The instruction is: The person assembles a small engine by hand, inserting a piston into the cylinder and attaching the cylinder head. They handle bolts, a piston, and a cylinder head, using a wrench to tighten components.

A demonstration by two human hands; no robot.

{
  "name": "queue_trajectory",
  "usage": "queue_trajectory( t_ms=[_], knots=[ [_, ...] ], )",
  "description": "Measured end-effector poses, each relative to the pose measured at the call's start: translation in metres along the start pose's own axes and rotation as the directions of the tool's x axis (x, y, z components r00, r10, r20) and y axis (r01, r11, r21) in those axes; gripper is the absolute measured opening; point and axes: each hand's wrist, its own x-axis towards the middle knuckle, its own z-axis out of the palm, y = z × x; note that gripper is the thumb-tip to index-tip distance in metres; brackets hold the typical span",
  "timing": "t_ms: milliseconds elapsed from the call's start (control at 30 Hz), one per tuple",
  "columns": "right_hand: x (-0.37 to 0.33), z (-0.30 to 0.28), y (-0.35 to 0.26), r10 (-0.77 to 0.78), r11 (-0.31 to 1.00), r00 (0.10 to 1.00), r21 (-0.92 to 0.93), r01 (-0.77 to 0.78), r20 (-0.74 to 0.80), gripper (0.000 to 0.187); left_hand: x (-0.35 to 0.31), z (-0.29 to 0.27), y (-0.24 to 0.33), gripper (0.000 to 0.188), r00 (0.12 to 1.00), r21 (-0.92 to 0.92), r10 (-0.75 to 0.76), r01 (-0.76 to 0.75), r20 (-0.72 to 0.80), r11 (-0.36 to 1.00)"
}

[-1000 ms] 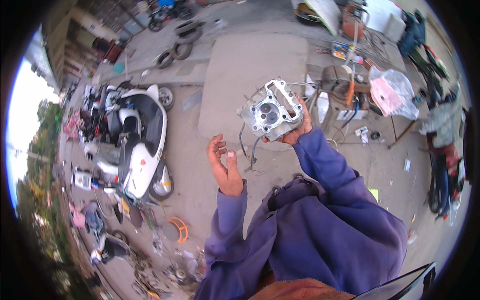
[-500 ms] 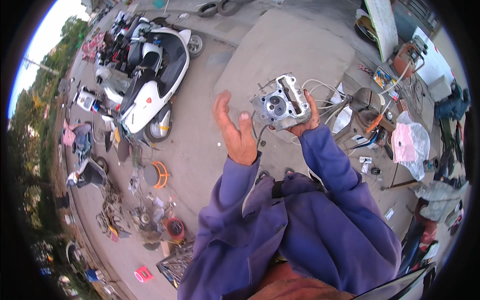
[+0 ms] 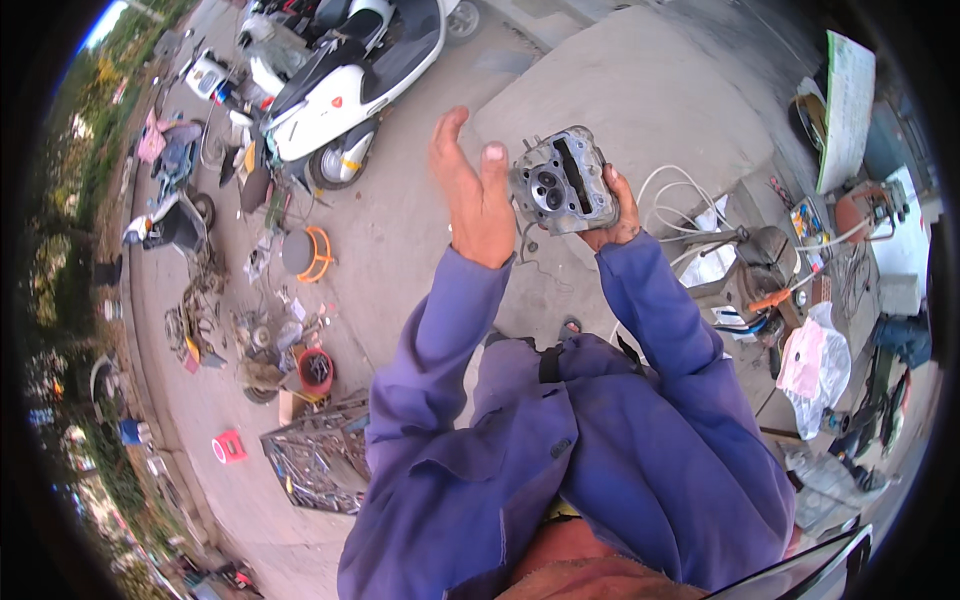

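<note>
A grey metal engine cylinder head (image 3: 563, 180) is held up in front of me, its face with the round chamber and two valves turned toward me. My right hand (image 3: 617, 212) grips it from the right side and beneath, thumb along the edge; most of those fingers are hidden behind the part. To its left, my left hand (image 3: 474, 190) is raised with fingers and thumb apart and nothing in it. Its thumb comes close to the cylinder head's left edge; whether they touch I cannot tell.
A white scooter (image 3: 345, 105) stands at upper left. An orange-legged stool (image 3: 306, 254), a red bucket (image 3: 315, 369) and a tray of tools (image 3: 318, 460) are on the left. At right are a vise-like block (image 3: 768, 262), a white hose (image 3: 672, 178) and a pink-and-clear plastic bag (image 3: 812, 365).
The view has shifted, so the scooter sits higher and the tool tray shows more. The cylinder head has tilted in my right hand and looks darker. My left hand stays raised beside it.
</note>
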Motion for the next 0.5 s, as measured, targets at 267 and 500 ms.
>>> queue_trajectory(
  t_ms=[267,500],
  knots=[
    [0.065,0.041,0.088,-0.070,0.990,0.996,-0.118,0.076,0.060,0.060,0.020,-0.053,-0.032,0.062,0.991,0.170,0.112,-0.100,-0.067,0.980],
    [0.093,0.109,0.167,0.148,0.989,0.987,0.019,-0.149,0.067,0.060,0.022,-0.104,-0.047,0.086,0.966,0.321,0.212,-0.156,-0.148,0.934]
  ],
)
